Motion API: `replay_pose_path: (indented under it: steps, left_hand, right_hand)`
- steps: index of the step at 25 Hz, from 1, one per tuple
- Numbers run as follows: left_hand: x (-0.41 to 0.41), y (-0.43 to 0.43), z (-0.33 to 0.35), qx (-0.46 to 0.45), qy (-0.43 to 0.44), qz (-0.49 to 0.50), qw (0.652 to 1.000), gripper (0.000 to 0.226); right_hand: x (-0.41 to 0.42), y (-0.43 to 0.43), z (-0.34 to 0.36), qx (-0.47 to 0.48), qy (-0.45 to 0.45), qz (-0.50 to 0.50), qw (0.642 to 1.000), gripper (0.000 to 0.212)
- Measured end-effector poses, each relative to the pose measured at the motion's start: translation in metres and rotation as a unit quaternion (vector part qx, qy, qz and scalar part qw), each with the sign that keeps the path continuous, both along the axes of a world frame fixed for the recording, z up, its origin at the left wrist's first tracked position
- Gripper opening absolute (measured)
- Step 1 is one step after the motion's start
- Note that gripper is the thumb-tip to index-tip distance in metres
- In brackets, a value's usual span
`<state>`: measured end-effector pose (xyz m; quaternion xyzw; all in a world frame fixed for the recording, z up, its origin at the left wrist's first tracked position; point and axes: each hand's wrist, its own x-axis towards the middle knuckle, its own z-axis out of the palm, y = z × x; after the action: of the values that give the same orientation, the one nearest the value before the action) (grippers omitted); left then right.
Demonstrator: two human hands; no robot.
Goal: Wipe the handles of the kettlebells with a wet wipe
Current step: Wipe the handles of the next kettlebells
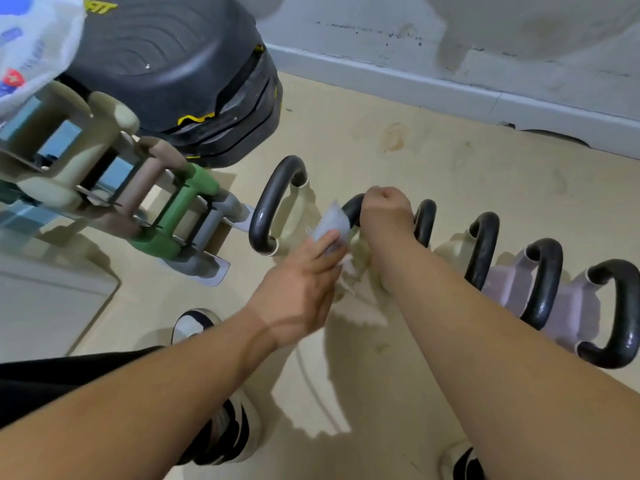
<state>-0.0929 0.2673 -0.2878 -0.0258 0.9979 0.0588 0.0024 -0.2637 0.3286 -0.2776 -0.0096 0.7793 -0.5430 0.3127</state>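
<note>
6 pale kettlebells [483, 251] with black loop handles in a row on the beige floor [450, 161], your right hand [386, 211] clenched round the 2nd black handle [353, 209] from the left, your left hand [298, 292] pinching a crumpled white wet wipe [332, 225] against that handle, pastel dumbbell rack [104, 188] at left

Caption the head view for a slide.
Right hand grips a kettlebell's black handle while the left hand holds a wet wipe to it.

Your crumpled wet wipe [331, 226] against the second handle [354, 208], centre frame.
Five kettlebells [542, 282] stand in a row toward the right edge, black handles up, bodies cream and lilac.
</note>
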Motion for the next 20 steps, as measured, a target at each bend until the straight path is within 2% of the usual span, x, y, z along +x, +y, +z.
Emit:
replay_pose_path:
  steps: [3,6,7,9,10,12,14,17,20]
  left_hand:
    - [0.039,0.008,-0.007,-0.031,-0.032,-0.016,0.999,0.041]
    - [-0.003,0.003,0.014,0.038,0.003,0.019,0.999,0.040]
    - [-0.022,0.005,0.026,0.047,0.012,0.045,0.998,0.039]
    - [-0.048,0.006,0.035,0.065,0.007,0.079,0.995,0.019]
    - [-0.053,0.006,0.037,0.080,0.007,0.089,0.993,0.020]
    - [-0.046,0.001,0.028,0.080,0.019,0.102,0.991,0.038]
    - [-0.028,-0.003,0.014,0.101,0.041,0.167,0.980,0.042]
    - [-0.005,0.008,-0.002,0.155,-0.011,0.249,0.956,0.069]
    - [-0.009,0.018,-0.010,0.155,-0.040,0.329,0.931,0.078]
  right_hand:
    - [0.010,0.004,-0.002,0.072,-0.034,0.019,0.997,0.029]
    - [0.009,0.009,0.006,0.072,-0.106,-0.005,0.992,0.030]
    - [0.005,0.007,0.005,0.061,-0.109,-0.002,0.992,0.029]
    - [0.001,0.002,0.009,0.054,-0.123,0.009,0.991,0.030]
    - [0.000,0.005,0.005,0.051,-0.108,0.000,0.993,0.031]
    - [-0.003,0.006,0.002,-0.027,-0.190,-0.068,0.979,0.024]
    - [-0.001,0.007,-0.002,-0.041,-0.205,-0.080,0.975,0.010]
    - [0.003,0.007,-0.004,-0.017,-0.217,-0.066,0.974,0.017]
    - [0.006,0.006,-0.003,-0.026,-0.193,-0.061,0.979,0.024]
